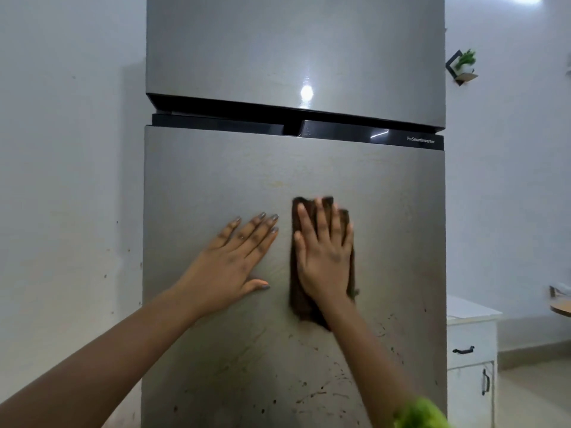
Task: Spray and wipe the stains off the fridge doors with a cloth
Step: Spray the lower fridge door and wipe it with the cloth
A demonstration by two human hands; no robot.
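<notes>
The person stands right up against a tall grey fridge, both bare arms stretched out to the lower door. The right hand lies flat on a dark brown cloth, fingers straight and pointing up, pressing it against the metal near the middle of the door. Its grip is open, a flat palm on the fabric with nothing curled round it. The cloth hangs as a long folded strip, showing above the fingertips and below the wrist.

The left hand is just beside the cloth, to its left and not touching it. It too is spread flat on the bare door, fingers fanned toward the upper right and thumb out, so that grip is open and holds nothing.

Below the cloth, the lower right part of the door is spattered with dark stains, specks and thin streaks. A faint yellowish mark sits above the hands. The upper door catches a bright spot of light, and a black strip with small lettering runs between the two doors.

To the right stands a white cabinet with black handles, and a small green plant sits on a wall shelf higher up. Something green and blurred shows at the bottom right corner; I cannot tell what it is
</notes>
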